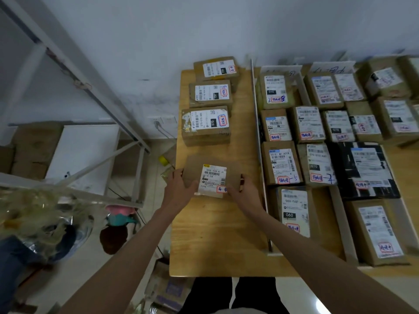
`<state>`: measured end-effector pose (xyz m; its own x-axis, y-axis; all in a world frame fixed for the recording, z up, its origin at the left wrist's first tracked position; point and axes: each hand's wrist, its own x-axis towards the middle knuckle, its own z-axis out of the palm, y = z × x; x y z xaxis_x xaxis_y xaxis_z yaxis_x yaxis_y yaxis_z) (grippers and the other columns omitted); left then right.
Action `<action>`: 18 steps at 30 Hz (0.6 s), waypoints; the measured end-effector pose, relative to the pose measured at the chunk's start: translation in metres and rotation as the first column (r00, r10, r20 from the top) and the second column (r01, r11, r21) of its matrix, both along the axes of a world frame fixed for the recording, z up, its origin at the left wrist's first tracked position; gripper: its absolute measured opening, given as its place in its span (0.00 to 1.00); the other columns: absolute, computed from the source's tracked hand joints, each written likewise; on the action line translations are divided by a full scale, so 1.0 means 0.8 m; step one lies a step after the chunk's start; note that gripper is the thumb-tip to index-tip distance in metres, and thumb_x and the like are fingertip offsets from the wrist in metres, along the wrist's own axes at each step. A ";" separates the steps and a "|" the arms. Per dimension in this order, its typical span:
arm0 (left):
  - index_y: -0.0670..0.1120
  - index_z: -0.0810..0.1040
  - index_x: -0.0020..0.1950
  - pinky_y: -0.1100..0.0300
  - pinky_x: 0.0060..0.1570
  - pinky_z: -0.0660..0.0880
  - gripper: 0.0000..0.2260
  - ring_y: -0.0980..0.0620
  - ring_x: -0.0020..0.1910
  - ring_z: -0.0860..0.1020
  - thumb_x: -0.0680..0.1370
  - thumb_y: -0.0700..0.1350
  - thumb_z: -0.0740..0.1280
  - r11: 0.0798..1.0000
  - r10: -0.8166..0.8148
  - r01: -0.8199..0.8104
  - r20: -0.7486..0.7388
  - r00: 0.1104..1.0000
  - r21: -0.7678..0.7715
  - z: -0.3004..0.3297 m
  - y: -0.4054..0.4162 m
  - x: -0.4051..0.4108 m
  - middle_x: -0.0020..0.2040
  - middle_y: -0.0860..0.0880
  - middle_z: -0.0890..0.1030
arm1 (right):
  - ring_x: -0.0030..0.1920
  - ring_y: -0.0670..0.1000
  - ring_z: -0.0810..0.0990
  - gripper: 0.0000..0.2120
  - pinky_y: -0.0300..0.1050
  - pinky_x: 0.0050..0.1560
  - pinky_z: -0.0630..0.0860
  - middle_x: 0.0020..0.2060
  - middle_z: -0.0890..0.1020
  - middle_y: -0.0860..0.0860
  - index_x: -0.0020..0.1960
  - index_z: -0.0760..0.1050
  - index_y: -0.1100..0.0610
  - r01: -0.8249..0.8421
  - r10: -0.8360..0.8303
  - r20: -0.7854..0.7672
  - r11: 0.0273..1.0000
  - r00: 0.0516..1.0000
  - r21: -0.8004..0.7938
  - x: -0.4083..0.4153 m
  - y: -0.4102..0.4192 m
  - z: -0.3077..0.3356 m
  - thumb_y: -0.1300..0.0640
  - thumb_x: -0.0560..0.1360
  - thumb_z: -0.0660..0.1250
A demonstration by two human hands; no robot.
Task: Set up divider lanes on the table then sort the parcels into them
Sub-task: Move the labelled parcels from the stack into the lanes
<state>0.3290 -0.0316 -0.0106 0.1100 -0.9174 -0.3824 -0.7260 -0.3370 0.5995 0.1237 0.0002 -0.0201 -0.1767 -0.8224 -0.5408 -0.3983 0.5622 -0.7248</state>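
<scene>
The flat parcel [213, 177] is gripped at both short ends, left hand [179, 189] and right hand [243, 192] curled round it; its long axis runs across the table [217, 234].

Parcel label [212, 123] reads "070"; another [289, 215], seemingly "060".

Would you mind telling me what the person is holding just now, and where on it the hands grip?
A flat brown parcel, held by its two short ends: left hand at its left edge, right hand at its right.
</scene>
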 end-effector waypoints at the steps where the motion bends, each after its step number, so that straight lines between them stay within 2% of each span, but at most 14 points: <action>1: 0.44 0.67 0.72 0.55 0.51 0.69 0.27 0.44 0.61 0.74 0.76 0.52 0.70 1.000 0.009 -0.009 -0.015 1.000 -0.017 0.006 0.001 -0.001 0.68 0.45 0.68 | 0.66 0.53 0.75 0.35 0.48 0.62 0.76 0.67 0.74 0.52 0.75 0.61 0.56 0.001 0.000 0.012 1.000 1.000 -0.029 0.000 0.001 0.006 0.44 0.75 0.70; 3: 0.45 0.67 0.70 0.54 0.51 0.71 0.28 0.45 0.60 0.74 0.75 0.53 0.71 0.998 0.022 -0.025 -0.058 0.998 -0.059 0.017 0.002 -0.003 0.65 0.46 0.70 | 0.69 0.53 0.71 0.40 0.53 0.67 0.73 0.70 0.70 0.52 0.77 0.59 0.54 -0.011 0.011 0.010 0.997 1.000 -0.076 -0.002 -0.001 0.017 0.38 0.72 0.69; 6: 0.44 0.67 0.70 0.52 0.52 0.75 0.30 0.48 0.59 0.74 0.74 0.54 0.73 0.991 0.015 -0.032 -0.127 0.992 -0.133 0.039 0.000 -0.011 0.62 0.47 0.73 | 0.69 0.52 0.67 0.37 0.44 0.64 0.68 0.71 0.64 0.53 0.78 0.56 0.57 0.009 -0.009 -0.003 0.992 1.000 -0.126 -0.007 -0.005 0.049 0.46 0.77 0.68; 10: 0.42 0.68 0.68 0.58 0.48 0.72 0.28 0.50 0.57 0.75 0.74 0.52 0.73 0.975 -0.028 -0.011 -0.173 0.985 -0.221 0.073 -0.007 -0.033 0.58 0.50 0.73 | 0.73 0.56 0.63 0.36 0.52 0.71 0.65 0.75 0.59 0.56 0.79 0.53 0.57 0.069 -0.069 0.008 0.974 0.998 -0.217 -0.026 -0.009 0.079 0.45 0.79 0.66; 13: 0.41 0.69 0.68 0.59 0.48 0.70 0.28 0.52 0.56 0.74 0.74 0.52 0.74 0.965 -0.070 0.022 -0.172 0.983 -0.263 0.094 -0.015 -0.051 0.59 0.49 0.73 | 0.71 0.56 0.66 0.32 0.58 0.70 0.68 0.72 0.65 0.55 0.77 0.59 0.53 0.141 -0.135 0.043 0.961 0.990 -0.236 -0.046 -0.010 0.102 0.45 0.78 0.66; 15: 0.43 0.70 0.69 0.60 0.47 0.70 0.27 0.52 0.57 0.75 0.74 0.51 0.74 0.964 -0.104 0.049 -0.198 0.975 -0.262 0.105 -0.021 -0.062 0.60 0.49 0.75 | 0.64 0.56 0.74 0.26 0.60 0.63 0.76 0.64 0.73 0.53 0.69 0.65 0.47 0.226 -0.199 0.129 0.941 0.972 -0.252 -0.065 -0.007 0.115 0.43 0.74 0.67; 18: 0.46 0.70 0.70 0.59 0.51 0.72 0.26 0.53 0.60 0.74 0.75 0.48 0.73 0.955 -0.195 0.125 -0.250 0.948 -0.269 0.124 -0.032 -0.084 0.64 0.49 0.76 | 0.56 0.55 0.81 0.17 0.60 0.52 0.82 0.58 0.77 0.54 0.63 0.64 0.50 0.321 -0.265 0.258 0.924 0.929 -0.206 -0.097 0.003 0.136 0.46 0.79 0.65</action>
<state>0.2619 -0.0573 0.0885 -0.1217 -0.9832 -0.1361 -0.5562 -0.0460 0.8298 0.0459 0.0025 0.0891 -0.3290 -0.8614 -0.3870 -0.0565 0.4270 -0.9025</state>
